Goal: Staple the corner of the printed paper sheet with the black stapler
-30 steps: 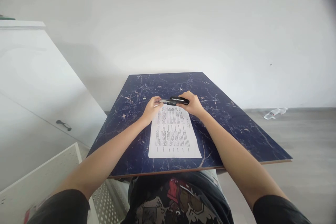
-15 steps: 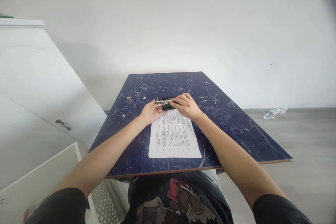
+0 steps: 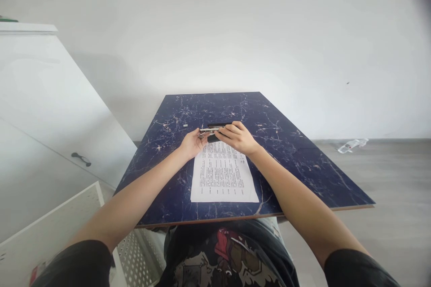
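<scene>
Above the far end of the printed paper (image 3: 224, 175), both hands hold a black stapler (image 3: 213, 138) sideways, its arms spread apart and a metal strip showing between them. My left hand (image 3: 193, 144) is closed at the stapler's left end, thumb and fingers on the metal part. From the right, my right hand (image 3: 240, 138) wraps its fingers over the stapler's body and hides part of it. A small pale piece, perhaps a staple strip (image 3: 185, 125), lies on the table left of the stapler.
The dark blue marbled table (image 3: 286, 170) reaches to the white wall (image 3: 215, 31). At left stand a white cabinet (image 3: 50, 98) with a dark handle (image 3: 81, 159) and a white perforated basket (image 3: 133, 255). A clear plastic item (image 3: 353, 145) lies on the floor at right.
The stapler's black arms show slightly farther apart. My right-hand fingers have shifted a little down and left over its body; the paper stays where it was.
</scene>
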A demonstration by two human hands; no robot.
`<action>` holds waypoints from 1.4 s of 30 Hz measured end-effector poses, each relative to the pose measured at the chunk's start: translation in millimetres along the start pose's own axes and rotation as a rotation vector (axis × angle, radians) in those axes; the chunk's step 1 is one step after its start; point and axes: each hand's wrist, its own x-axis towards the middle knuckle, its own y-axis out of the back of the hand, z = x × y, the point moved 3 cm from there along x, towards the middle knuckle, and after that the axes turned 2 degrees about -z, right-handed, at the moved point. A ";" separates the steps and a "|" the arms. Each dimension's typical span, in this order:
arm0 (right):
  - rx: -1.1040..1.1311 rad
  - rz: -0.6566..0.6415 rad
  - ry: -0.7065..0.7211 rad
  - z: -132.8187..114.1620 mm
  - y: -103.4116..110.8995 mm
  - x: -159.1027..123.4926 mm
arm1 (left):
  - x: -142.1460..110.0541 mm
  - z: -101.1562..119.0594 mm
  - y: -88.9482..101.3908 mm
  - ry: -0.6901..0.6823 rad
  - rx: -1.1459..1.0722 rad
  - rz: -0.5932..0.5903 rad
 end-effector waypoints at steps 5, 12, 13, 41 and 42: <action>0.014 0.158 -0.194 10.0 -1.7 0.4 | 2.4 0.7 4.0 -0.079 0.008 0.141; 0.521 0.139 -0.681 34.2 -7.6 -6.3 | -19.2 27.8 3.6 -0.624 0.380 0.198; 0.566 0.099 -0.673 33.7 -9.7 -5.8 | -24.3 29.1 -1.1 -0.673 0.410 0.133; 0.603 0.253 -0.068 -5.5 9.8 16.0 | -47.6 4.1 -39.3 -0.675 0.760 -0.340; 0.579 0.263 -0.067 -6.7 10.4 16.3 | -47.5 3.5 -38.9 -0.667 0.770 -0.336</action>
